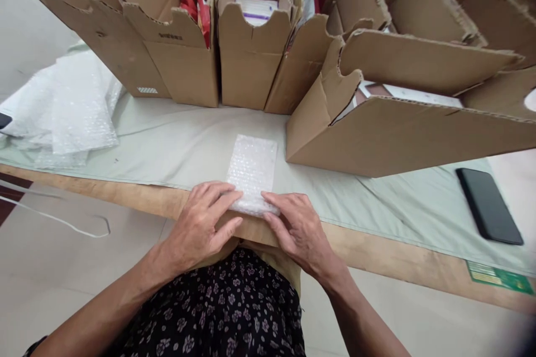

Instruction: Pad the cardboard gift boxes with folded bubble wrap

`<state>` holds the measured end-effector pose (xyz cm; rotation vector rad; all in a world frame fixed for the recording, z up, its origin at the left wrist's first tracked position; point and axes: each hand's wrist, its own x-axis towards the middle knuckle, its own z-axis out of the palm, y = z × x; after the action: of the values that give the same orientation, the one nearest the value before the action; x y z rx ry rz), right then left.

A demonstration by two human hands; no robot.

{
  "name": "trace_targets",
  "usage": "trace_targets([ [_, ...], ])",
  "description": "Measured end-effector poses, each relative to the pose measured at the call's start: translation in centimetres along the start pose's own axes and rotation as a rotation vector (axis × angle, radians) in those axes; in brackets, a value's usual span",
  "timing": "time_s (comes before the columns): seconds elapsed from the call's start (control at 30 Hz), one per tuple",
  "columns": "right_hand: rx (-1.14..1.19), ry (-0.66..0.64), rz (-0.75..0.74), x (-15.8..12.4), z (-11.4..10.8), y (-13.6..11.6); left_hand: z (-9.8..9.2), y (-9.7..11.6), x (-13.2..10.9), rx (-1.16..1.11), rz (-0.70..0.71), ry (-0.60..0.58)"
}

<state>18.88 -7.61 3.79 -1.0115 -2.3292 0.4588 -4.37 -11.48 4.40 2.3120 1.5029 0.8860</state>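
Observation:
A small bubble wrap pouch (253,170) lies flat on the cloth, its near end at the table's front edge. My left hand (205,217) is at its near left corner, with the fingertips on the wrap and the thumb below the edge. At the near right corner, my right hand (297,223) pinches the wrap between thumb and fingers. The near end looks slightly rolled or thicker between the two hands. Whether anything is inside the pouch I cannot tell.
Several cardboard bins (251,67) line the back, one large box (402,134) angled at right. A pile of bubble wrap (79,100) lies left. A black phone (489,206) rests at right, near a green circuit board (500,277). Pale cloth (176,134) covers the wooden table.

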Motion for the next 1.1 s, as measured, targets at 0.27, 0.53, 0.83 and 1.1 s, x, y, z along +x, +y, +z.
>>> trace_targets([
  [0.27, -0.181, 0.112, -0.035, -0.7, -0.7, -0.3, 0.3, -1.9, 2.2, 0.054, -0.110, -0.115],
  [0.53, -0.105, 0.095, 0.026, 1.3, 0.2, 0.8, -0.8, -0.3, 1.2, -0.259, -0.430, 0.160],
  [0.83, 0.249, 0.132, 0.237, -1.4, 0.1, -4.3, 0.8, 3.8, -0.8, -1.507, -0.836, 0.006],
  [1.1, 0.509, 0.209, 0.439, -1.2, -2.2, -1.8, 1.2, 4.0, -0.7, -1.719, -0.910, -0.007],
])
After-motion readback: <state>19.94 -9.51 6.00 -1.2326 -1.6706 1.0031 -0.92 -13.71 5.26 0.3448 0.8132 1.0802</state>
